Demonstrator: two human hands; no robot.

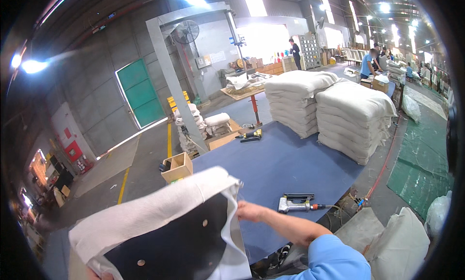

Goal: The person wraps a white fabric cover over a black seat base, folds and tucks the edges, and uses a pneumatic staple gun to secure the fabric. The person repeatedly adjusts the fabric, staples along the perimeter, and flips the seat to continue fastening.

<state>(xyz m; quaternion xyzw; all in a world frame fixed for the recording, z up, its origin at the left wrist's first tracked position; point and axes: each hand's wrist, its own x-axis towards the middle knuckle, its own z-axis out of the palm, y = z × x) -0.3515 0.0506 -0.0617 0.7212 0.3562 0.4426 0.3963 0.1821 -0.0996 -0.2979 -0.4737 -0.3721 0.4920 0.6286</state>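
Tilted up in front of me is a seat cushion (155, 202) in cream fabric, its dark underside board (174, 239) facing me with round holes in it. My right hand (251, 211) is closed on the loose fabric at the cushion's right edge; its fingertips are partly hidden. At the lower left, only a little of my left hand (99, 275) shows, gripping the cushion's lower left corner. A silver staple gun (293, 205) with an air hose lies on the blue table (276, 164), right of my right hand.
Two tall stacks of cream cushions (356, 115) stand at the table's far right. A yellow-and-black staple gun (250, 135) rests near the far edge. An open wooden box (178, 168) sits at the left corner. Another cushion (399, 241) is low at right. Several people work farther off.
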